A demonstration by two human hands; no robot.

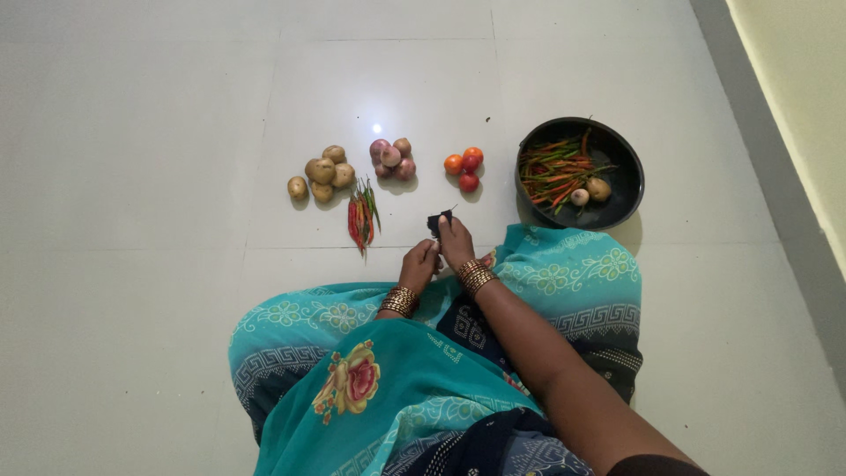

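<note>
I sit on the pale tiled floor (132,220) with both hands out in front of my knees. My right hand (456,242) is closed in a pinch on a small dark piece (438,220) that I hold just above the tile; I cannot tell whether it is a scrap of cloth or a bit of vegetable, and a thin stalk seems to stick up from it. My left hand (420,263) sits just beside the right, fingers curled in; whether it grips anything I cannot tell, since the knuckles hide the palm.

To my far left lies a heap of potatoes (321,174), one a little apart. Near them, just left of my hands, is a bunch of red and green chillies (361,216). Beyond my hands are the onions (391,159), and right of those three tomatoes (464,167). At the far right stands a black round pan (626,189) with more chillies, a potato and a small onion inside.

To handle this well, I judge I should keep the pinch firm but light, bring my left hand in close to steady the piece, and work low over the tile so that nothing drops onto my teal sari (397,388). The heaps are well apart, so my wrists have room.
</note>
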